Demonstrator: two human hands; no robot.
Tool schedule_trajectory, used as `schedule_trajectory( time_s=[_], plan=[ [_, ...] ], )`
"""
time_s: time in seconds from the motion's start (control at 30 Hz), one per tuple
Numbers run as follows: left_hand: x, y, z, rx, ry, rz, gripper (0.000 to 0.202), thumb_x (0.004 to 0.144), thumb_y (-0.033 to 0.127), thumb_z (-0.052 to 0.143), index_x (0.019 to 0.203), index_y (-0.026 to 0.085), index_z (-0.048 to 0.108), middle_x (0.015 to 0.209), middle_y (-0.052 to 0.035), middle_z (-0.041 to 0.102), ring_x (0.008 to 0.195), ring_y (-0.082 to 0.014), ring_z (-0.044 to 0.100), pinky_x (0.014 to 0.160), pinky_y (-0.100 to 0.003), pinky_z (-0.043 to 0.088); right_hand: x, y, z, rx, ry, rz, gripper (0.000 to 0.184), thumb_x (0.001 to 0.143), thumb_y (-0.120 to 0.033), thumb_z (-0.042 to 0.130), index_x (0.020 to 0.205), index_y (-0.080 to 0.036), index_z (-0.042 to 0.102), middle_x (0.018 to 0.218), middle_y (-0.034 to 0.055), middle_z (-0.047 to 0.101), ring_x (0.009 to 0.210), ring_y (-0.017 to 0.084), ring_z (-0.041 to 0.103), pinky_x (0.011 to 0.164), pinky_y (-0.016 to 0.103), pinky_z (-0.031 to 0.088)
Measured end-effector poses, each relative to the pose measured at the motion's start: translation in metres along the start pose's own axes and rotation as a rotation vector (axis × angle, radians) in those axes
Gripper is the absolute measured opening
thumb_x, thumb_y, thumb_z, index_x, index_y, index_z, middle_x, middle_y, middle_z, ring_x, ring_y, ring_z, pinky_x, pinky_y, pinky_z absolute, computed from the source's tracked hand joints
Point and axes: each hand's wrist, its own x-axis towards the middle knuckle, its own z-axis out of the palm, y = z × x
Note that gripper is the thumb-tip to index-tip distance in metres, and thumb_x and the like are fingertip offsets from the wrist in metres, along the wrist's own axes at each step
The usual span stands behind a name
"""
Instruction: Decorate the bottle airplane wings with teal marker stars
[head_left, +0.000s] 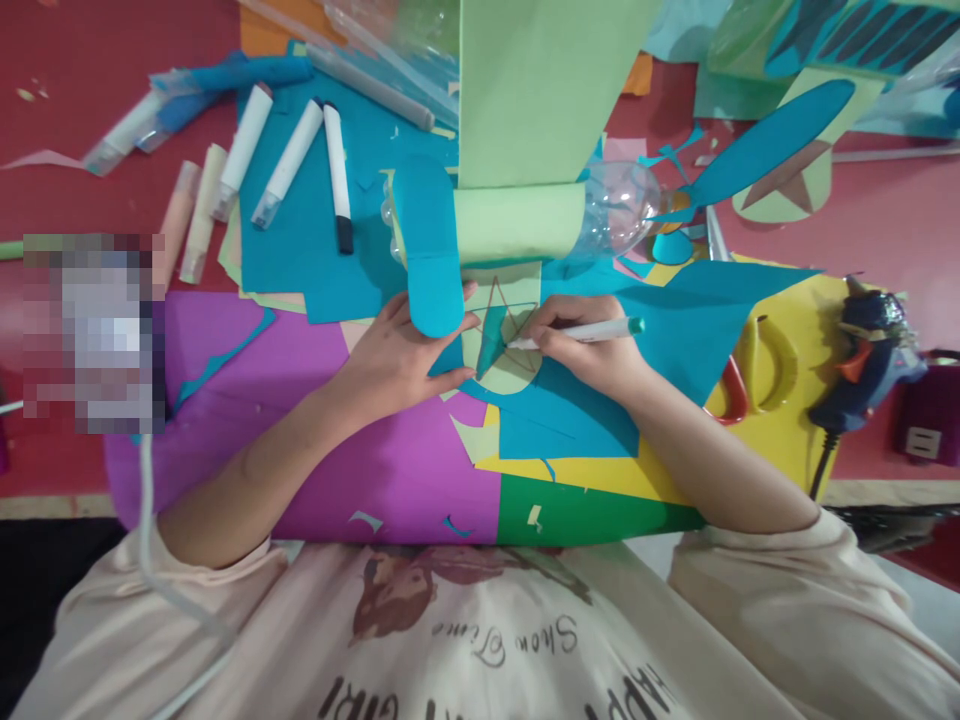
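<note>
My right hand [589, 345] grips a white marker with a green end [607, 329], its tip on a star [492, 338] outlined in brown. The star's left part is filled in green. It is drawn on a pale green paper piece with a rounded end [517, 379], which emerges beneath a plastic bottle [619, 208] wrapped in pale green paper [517, 222]. Fingers spread, my left hand [394, 352] rests at that piece's left edge, partly covered by a blue rounded strip [427, 250] at the bottle's end. A blue blade [772, 143] sits at the bottle's neck.
Several markers [289, 165] lie at upper left. Scissors with a yellow handle [772, 365] and a glue gun [862, 370] are at right. Blue sheets [570, 425] and scraps cover purple paper [405, 470]. A white cable [146, 500] runs down the left.
</note>
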Motion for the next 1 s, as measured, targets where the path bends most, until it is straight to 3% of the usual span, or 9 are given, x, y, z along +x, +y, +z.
schedule_trajectory(
  time_s=[0.13, 0.33, 0.5, 1.0],
  plan=[
    [0.0001, -0.0003, 0.0, -0.002, -0.002, -0.006, 0.046, 0.095, 0.041, 0.058, 0.135, 0.019, 0.055, 0.156, -0.0145, 0.038, 0.142, -0.0361, 0.041, 0.114, -0.057, 0.036, -0.0001, -0.0005, 0.0003, 0.022, -0.001, 0.005, 0.016, 0.076, -0.024, 0.058, 0.062, -0.018, 0.063, 0.055, -0.0007, 0.06, 0.052, 0.011, 0.049, 0.049, 0.024, 0.035],
    [-0.0006, 0.0, -0.0005, -0.025, -0.003, -0.013, 0.045, 0.095, 0.04, 0.058, 0.135, 0.02, 0.055, 0.156, -0.0137, 0.039, 0.143, -0.0355, 0.04, 0.114, -0.058, 0.035, 0.0009, -0.0017, 0.0012, 0.06, 0.133, 0.018, 0.021, 0.078, -0.031, 0.06, 0.06, -0.02, 0.06, 0.055, -0.0008, 0.06, 0.052, 0.011, 0.05, 0.049, 0.025, 0.037],
    [-0.0006, 0.001, -0.0012, -0.032, -0.006, -0.018, 0.045, 0.095, 0.039, 0.058, 0.135, 0.018, 0.055, 0.156, -0.0148, 0.039, 0.143, -0.0361, 0.04, 0.115, -0.058, 0.034, 0.0008, -0.0014, 0.0019, 0.027, 0.113, 0.01, 0.026, 0.082, -0.039, 0.062, 0.064, -0.02, 0.063, 0.058, -0.0002, 0.063, 0.052, 0.011, 0.052, 0.05, 0.026, 0.037],
    [-0.0009, 0.0011, -0.001, -0.014, 0.0, -0.006, 0.045, 0.096, 0.04, 0.058, 0.135, 0.018, 0.055, 0.155, -0.0158, 0.04, 0.142, -0.0359, 0.041, 0.114, -0.058, 0.036, 0.0004, -0.0004, 0.0006, 0.013, 0.034, 0.033, 0.016, 0.074, -0.024, 0.059, 0.059, -0.018, 0.059, 0.053, -0.001, 0.055, 0.053, 0.011, 0.047, 0.05, 0.025, 0.035]
  ],
)
